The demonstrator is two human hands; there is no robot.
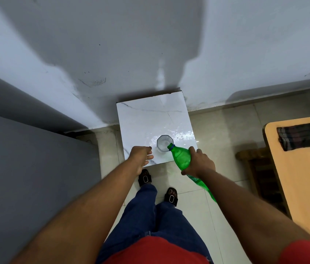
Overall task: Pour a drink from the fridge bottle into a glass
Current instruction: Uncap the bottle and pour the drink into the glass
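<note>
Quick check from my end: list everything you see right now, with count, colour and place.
Glass: one, clear, on the white slab near its front edge.
Bottle: one, green with a blue neck ring, tilted with its mouth at the glass rim.
Marble-look slab: one, white with grey veins, against the wall.
Fridge: one, grey, far left.
Table: one, light wood, right edge.
Cloth: one, dark checked, folded on the table.
Sandals: two, black, on the tiled floor.
Left hand: one, fingers loosely open, over the slab left of the glass, holding nothing.
Right hand: one, gripping the bottle's body.
</note>
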